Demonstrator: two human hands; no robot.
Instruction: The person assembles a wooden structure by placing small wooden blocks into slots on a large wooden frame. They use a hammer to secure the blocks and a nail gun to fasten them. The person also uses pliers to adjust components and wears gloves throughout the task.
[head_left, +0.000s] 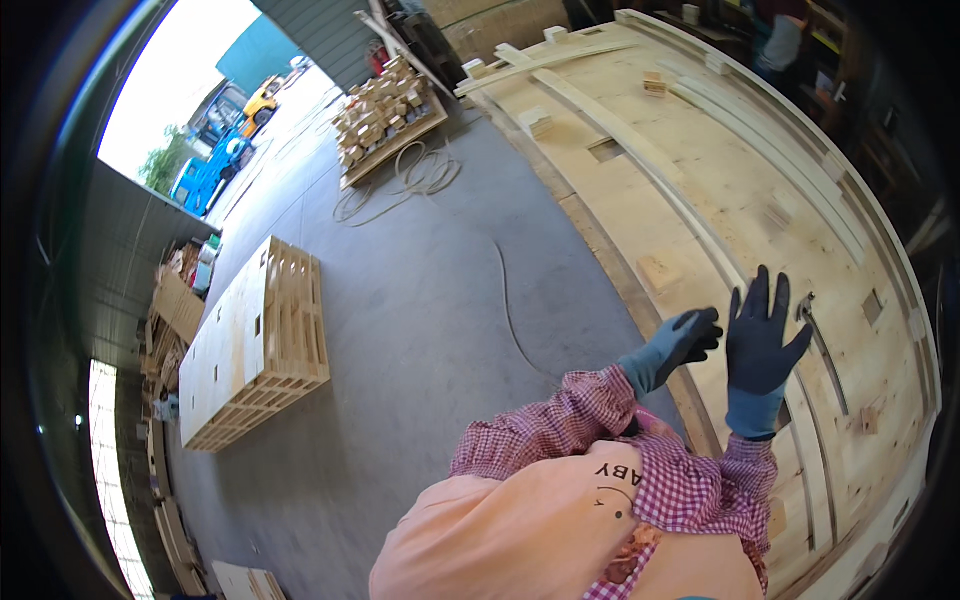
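Observation:
Both my hands wear dark-palmed gloves with blue-grey cuffs and are held over a large plywood panel on the right. My right hand is open, its fingers spread and nothing in it. Beside it my left hand has loosely bent fingers, apart from each other, with nothing visible in them. A claw hammer lies on the panel just right of my right hand. Long wooden strips run along the panel, one passing behind my hands.
Wood blocks sit on the panel, which has square cut-outs. To the left stands a stack of pallets. A pile of wood offcuts lies beyond a coiled hose on the floor. Vehicles stand outside the doorway.

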